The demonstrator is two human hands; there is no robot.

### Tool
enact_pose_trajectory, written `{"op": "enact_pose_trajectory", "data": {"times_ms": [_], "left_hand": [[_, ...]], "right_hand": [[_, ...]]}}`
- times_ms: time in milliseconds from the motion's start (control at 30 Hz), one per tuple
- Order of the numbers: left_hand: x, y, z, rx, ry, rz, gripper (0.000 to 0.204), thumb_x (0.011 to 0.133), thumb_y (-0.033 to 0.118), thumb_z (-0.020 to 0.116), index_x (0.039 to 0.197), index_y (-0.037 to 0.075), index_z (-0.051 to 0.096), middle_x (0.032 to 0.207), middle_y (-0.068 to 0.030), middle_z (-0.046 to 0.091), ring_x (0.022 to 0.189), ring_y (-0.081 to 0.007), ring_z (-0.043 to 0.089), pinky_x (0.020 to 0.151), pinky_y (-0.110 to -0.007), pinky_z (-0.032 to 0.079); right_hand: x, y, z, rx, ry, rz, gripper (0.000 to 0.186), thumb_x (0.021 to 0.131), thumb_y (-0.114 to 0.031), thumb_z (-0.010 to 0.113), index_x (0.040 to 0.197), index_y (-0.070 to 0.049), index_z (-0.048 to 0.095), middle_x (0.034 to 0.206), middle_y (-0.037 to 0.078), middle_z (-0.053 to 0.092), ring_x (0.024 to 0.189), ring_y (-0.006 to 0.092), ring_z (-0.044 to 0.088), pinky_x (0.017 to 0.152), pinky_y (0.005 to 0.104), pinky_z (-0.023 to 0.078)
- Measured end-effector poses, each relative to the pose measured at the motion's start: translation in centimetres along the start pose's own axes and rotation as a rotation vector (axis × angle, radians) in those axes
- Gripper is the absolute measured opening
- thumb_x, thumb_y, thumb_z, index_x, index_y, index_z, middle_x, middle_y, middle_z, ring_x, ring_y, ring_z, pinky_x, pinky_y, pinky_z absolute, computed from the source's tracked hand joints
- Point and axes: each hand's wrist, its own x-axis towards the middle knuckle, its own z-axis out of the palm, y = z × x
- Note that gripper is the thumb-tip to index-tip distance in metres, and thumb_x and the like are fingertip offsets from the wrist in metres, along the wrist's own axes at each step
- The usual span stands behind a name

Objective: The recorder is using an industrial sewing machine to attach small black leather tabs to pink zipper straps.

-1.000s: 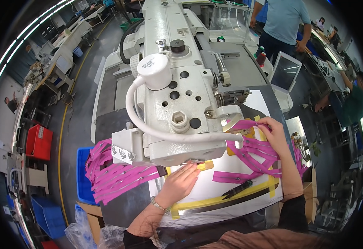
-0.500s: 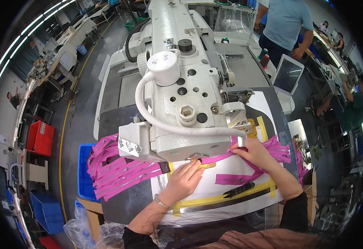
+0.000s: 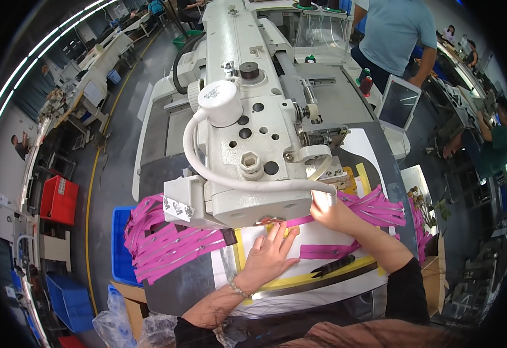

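A large white sewing machine (image 3: 253, 139) stands in front of me. Its head hides the needle area. My left hand (image 3: 266, 259) lies palm down with fingers spread, its fingertips at the yellow-marked spot just below the head. My right hand (image 3: 337, 216) is closed at the right end of the head, where a magenta zipper strip (image 3: 301, 221) runs to it; the white tube covers its fingertips. Another magenta zipper end (image 3: 323, 252) lies on the white sheet, beside black thread snips (image 3: 336, 266). Bundled magenta zippers lie to the left (image 3: 178, 249) and right (image 3: 381, 207).
Yellow tape (image 3: 300, 281) edges the white sheet on the dark table. A blue bin (image 3: 121, 243) and a cardboard box (image 3: 134, 307) stand at the left. A screen (image 3: 397, 103) is at the right, near a person in a light blue shirt (image 3: 394, 29).
My left hand's fingers have spread and its palm has shifted slightly right. My right hand has moved a little left, its fingers now further behind the white tube.
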Motion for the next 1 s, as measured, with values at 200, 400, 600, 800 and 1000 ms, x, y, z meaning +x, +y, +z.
{"op": "enact_pose_trajectory", "data": {"times_ms": [200,400,600,800,1000], "left_hand": [[-1.5,-1.1,0.1,-0.001,0.298,0.19,0.049,0.084,0.041,0.064,0.126,0.018,0.057,0.13,-0.0033,0.056,0.115,-0.0126,0.05,0.088,-0.032,0.032],[-0.6,-1.2,-0.4,-0.105,0.241,0.23,0.043,0.082,0.033,0.069,0.121,0.015,0.061,0.125,-0.0035,0.059,0.113,-0.0145,0.055,0.09,-0.032,0.034],[-0.5,-1.2,0.4,-0.317,0.087,0.21,0.048,0.083,0.032,0.068,0.12,0.004,0.059,0.125,-0.0134,0.058,0.119,-0.0247,0.054,0.093,-0.038,0.042],[-0.5,-1.2,0.2,-0.365,0.038,0.198,0.051,0.081,0.031,0.069,0.121,0.001,0.058,0.127,-0.0164,0.057,0.119,-0.0276,0.054,0.098,-0.04,0.042],[-0.4,-1.0,-0.3,-0.402,0.005,0.171,0.051,0.081,0.03,0.069,0.122,0.001,0.057,0.127,-0.0165,0.056,0.117,-0.0281,0.054,0.095,-0.039,0.043]], "right_hand": [[-0.2,1.6,4.1,0.648,0.167,0.007,0.043,0.079,0.008,0.045,0.121,0.0,0.039,0.102,0.01,0.057,0.091,0.0163,0.061,0.079,0.033,0.048],[-2.1,-1.8,-0.9,-0.155,-0.164,-0.387,0.024,0.073,0.006,0.056,0.094,-0.003,0.063,0.115,0.012,0.062,0.098,0.0278,0.063,0.084,0.0379,0.052],[-2.8,0.3,-2.1,-0.357,-0.319,-0.439,0.044,0.075,0.0,0.059,0.118,-0.006,0.06,0.128,0.01,0.057,0.122,0.0266,0.054,0.088,0.0396,0.05],[-3.0,0.4,-2.1,-0.444,-0.282,-0.48,0.048,0.076,0.0,0.058,0.123,-0.007,0.059,0.128,0.008,0.058,0.114,0.0265,0.06,0.072,0.037,0.052],[-3.8,1.5,-1.2,-0.425,-0.238,-0.435,0.047,0.076,-0.001,0.057,0.122,-0.009,0.06,0.121,0.009,0.063,0.088,0.0274,0.066,0.068,0.0383,0.052]]}}
